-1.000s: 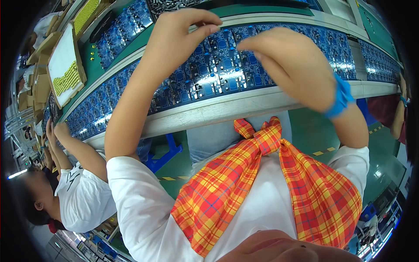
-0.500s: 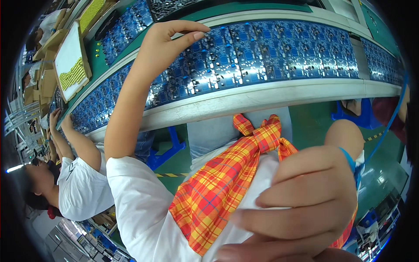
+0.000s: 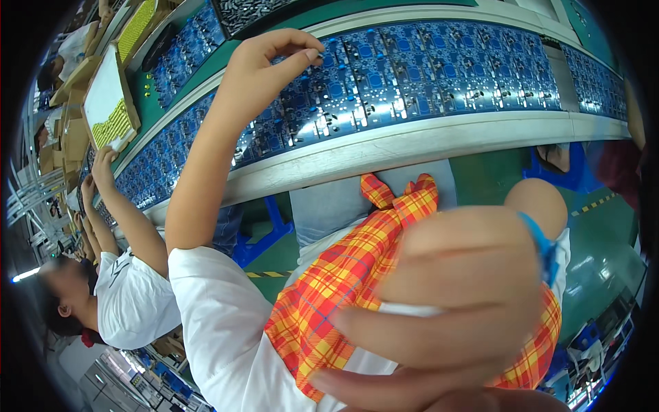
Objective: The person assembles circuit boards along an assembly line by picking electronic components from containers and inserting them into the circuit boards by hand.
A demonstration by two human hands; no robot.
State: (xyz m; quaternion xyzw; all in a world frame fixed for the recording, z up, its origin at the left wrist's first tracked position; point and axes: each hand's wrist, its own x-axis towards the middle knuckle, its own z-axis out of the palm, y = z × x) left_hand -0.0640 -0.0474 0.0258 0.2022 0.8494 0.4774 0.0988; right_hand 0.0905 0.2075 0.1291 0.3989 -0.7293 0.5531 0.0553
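My left hand [image 3: 271, 65] reaches over a long row of blue circuit boards [image 3: 446, 75]. Thumb and forefinger are pinched together just above the boards, and a tiny part shows at the fingertips, too small to name. Close in front of my chest is my right hand [image 3: 460, 295], blurred by motion with its fingers bent. A blue strap [image 3: 541, 247] circles that wrist. What the right fingers hold, if anything, cannot be made out. Behind it hangs a red and yellow plaid cloth [image 3: 336, 295] over my white shirt.
A pale metal rail [image 3: 412, 141] edges the boards on my side. Beyond them stand a black tray of small metal parts [image 3: 254, 12] and a box with yellow parts [image 3: 113, 123]. At the left a co-worker [image 3: 134, 295] reaches toward the line. Blue stools [image 3: 271, 233] stand below.
My right hand has shifted left and slightly up, close to my chest. My left hand stays over the boards, its fingertips a little lower. The co-worker's nearer hand has risen.
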